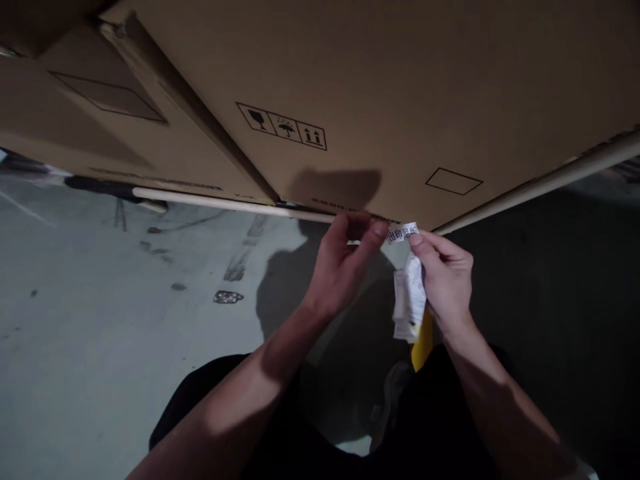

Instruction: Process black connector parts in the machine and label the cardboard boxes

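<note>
A small white label (403, 233) with dark printed characters stretches between my two hands, low in front of a cardboard box. My left hand (340, 263) is closed, with thumb and fingertips pinched at the label's left end. Between thumb and fingers my right hand (447, 277) grips the label's right end. From the right hand hangs a creased white label strip (414, 287) with faint print, folded over itself. Something yellow (423, 343) shows below the strip, partly hidden; what it is I cannot tell.
The large cardboard box (375, 87) bears fragile, keep-dry and this-way-up marks. Another box (60, 120) stands against its left side. A pale bar (235, 203) runs along their bottom edges. My bent legs (310, 427) are close below, over a scuffed grey floor (100, 320).
</note>
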Demonstrator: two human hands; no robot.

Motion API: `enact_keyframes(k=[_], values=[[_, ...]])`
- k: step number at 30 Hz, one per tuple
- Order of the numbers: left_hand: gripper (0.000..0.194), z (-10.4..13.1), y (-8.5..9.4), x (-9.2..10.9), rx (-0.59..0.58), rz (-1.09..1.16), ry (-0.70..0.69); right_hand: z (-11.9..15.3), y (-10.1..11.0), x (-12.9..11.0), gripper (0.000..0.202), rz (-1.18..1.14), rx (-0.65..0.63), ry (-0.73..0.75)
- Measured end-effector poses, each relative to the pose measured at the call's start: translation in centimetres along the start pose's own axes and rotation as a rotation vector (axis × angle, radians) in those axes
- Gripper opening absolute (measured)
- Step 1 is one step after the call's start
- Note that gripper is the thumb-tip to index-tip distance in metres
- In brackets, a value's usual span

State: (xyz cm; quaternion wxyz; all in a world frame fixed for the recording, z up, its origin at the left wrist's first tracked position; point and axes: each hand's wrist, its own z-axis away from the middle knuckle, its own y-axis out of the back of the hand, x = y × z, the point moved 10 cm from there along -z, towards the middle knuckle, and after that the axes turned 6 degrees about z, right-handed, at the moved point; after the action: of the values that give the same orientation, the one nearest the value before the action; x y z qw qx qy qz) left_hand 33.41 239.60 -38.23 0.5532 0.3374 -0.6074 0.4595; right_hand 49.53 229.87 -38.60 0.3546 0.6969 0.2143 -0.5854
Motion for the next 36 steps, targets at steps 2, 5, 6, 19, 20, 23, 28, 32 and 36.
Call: enact_keyframes(k=[2, 5, 6, 19, 20, 23, 28, 32, 36], values=[[0.043, -0.4, -0.9, -0.8, -0.072, 0.068, 0.043, -0.2, -0.6, 1.1, 0.026, -0.153, -0.066, -0.147], [0.031, -0.5, -2.3, -0.8, -0.15, 0.112, 0.028, 0.1, -1.3, 1.7, 0.03, -0.239, -0.125, -0.232], [0.027, -0.6, -2.4, -0.4, -0.142, 0.086, -0.006, 0.2, -1.3, 1.8, 0.03, -0.243, -0.127, -0.221], [0.019, -9.4, -4.8, 1.7, -0.144, -0.314, -0.449, -7.1, 2.2, 0.9, 0.023, 0.346, -0.146, 0.232], [0.018, -9.6, -5.3, 1.2, -0.147, -0.305, -0.459, -7.5, 1.7, 0.4, 0.023, 0.425, -0.169, 0.304], [0.017, -9.9, -5.7, 0.1, -0.1, -0.239, -0.478, -8.7, 1.2, -0.1, 0.025, 0.544, -0.143, 0.422], [0.019, -10.1, -5.0, -0.8, -0.021, -0.138, -0.482, -10.0, 1.5, -0.1, 0.03, 0.513, -0.017, 0.51], [0.02, -10.1, -4.7, -1.1, 0.015, -0.163, -0.473, -10.6, 1.5, -0.2, 0.032, 0.474, 0.02, 0.523], [0.021, -10.2, -4.6, -1.3, 0.044, -0.192, -0.453, -10.4, 1.4, -0.3, 0.03, 0.47, 0.039, 0.525]])
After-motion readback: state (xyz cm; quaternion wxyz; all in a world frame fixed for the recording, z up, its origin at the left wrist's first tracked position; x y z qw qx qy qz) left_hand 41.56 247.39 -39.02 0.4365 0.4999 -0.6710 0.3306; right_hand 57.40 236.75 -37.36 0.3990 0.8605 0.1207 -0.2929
